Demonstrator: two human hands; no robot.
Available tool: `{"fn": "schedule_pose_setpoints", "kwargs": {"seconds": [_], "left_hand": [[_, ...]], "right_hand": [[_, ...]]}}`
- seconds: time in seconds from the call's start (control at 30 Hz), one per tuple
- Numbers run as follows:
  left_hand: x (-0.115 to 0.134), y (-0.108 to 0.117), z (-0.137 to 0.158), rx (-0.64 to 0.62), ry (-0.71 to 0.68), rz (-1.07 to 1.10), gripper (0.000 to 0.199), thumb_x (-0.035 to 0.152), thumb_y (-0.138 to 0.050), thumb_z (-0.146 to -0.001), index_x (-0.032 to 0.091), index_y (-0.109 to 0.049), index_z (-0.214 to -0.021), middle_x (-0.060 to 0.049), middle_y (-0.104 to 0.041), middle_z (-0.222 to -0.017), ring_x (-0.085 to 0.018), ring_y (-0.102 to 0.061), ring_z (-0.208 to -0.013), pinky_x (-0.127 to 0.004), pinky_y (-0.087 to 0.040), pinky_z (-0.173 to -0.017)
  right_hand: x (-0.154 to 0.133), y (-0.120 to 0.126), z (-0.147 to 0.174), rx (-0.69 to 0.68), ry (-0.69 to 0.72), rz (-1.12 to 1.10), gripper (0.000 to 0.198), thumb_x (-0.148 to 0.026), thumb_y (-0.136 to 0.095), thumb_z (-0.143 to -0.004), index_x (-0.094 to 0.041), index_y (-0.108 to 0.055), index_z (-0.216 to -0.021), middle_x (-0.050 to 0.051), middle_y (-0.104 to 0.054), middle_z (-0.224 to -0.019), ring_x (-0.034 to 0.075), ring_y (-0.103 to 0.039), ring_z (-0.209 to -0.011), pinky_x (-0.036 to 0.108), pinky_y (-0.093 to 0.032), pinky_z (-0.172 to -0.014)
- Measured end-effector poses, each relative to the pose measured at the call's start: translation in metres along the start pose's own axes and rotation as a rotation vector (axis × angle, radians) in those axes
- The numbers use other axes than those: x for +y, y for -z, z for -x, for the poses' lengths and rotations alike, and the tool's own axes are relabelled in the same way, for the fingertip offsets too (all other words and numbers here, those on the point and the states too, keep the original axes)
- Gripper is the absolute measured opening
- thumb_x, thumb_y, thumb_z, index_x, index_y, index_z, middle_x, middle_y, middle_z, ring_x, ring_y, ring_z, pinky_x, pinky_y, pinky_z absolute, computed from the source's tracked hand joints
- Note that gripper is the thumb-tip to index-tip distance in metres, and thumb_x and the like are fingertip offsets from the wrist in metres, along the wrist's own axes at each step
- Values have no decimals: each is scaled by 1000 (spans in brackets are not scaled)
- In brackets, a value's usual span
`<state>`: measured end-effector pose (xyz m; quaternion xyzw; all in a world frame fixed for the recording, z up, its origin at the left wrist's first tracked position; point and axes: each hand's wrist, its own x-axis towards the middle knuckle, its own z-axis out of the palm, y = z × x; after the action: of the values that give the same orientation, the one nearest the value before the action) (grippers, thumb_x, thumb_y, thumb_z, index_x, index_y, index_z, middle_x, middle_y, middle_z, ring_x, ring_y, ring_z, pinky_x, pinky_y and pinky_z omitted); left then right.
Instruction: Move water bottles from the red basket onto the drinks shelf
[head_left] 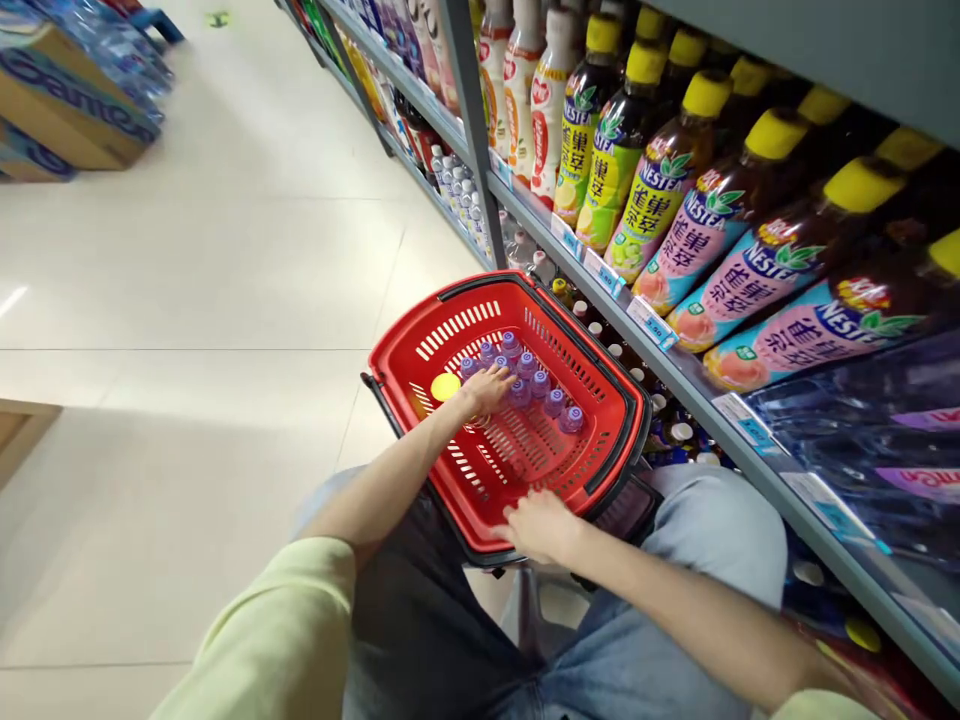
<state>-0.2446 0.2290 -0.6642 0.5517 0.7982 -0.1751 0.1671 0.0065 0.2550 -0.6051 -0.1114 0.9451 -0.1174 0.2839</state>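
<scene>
A red shopping basket point(397, 350) with black handles sits between my knees, tilted in view. Inside, small bottles with purple caps point(555, 402) stand in a cluster, beside a round yellow lid or can top point(445, 387). My left hand point(487, 390) reaches over the left wall, its fingers stretched out over the bottle caps and touching or close to them. What lies under the palm is hidden. At the near rim, my right hand point(541, 525) has its fingers and thumb around the red edge, holding the basket.
Grey shelving point(472, 130) runs along the right, with rows of Nestea bottles point(675, 215) behind price tags point(651, 322). More bottles fill the lower shelf point(681, 432). Cardboard cartons point(75, 95) and wrapped water bottles point(112, 50) stand at upper left on the tiled floor point(225, 270).
</scene>
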Motion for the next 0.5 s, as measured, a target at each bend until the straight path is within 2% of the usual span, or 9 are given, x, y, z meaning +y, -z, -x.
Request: {"fn": "schedule_pose_setpoints", "kwargs": {"seconds": [0.13,0.23,0.33,0.5], "left_hand": [[12,-3,-28,-60,-58,14,58,21,-61,-96,20,-50,-153,-18,-52,-153,-34,-52,-138,-45,-53,-108],[16,-8,-40,-92,-79,19,51,13,-61,-93,21,-59,-144,-17,-54,-150,-32,-58,-133,-40,-58,-101],[18,-15,-44,-86,-82,18,41,8,-64,-90,20,-69,-129,-16,-53,-148,-31,-59,-131,-36,-61,-93],[18,-25,-43,-22,-86,40,31,11,-69,-87,22,-72,-116,-14,-55,-141,-28,-63,-123,-32,-61,-89]], "right_hand": [[13,3,5,67,-15,3,56,-49,-44,-108,-4,-66,-133,22,-73,-121,35,-67,-122,49,-50,-107],[23,6,6,32,-97,-37,50,-42,-47,-108,-5,-64,-136,23,-72,-123,35,-67,-121,49,-50,-106],[26,3,7,12,-116,-68,47,-39,-44,-109,-5,-66,-133,22,-73,-121,35,-67,-120,48,-51,-104],[26,-2,7,22,-90,-84,45,-35,-40,-110,-6,-65,-134,20,-73,-119,34,-68,-119,47,-51,-103]]}}
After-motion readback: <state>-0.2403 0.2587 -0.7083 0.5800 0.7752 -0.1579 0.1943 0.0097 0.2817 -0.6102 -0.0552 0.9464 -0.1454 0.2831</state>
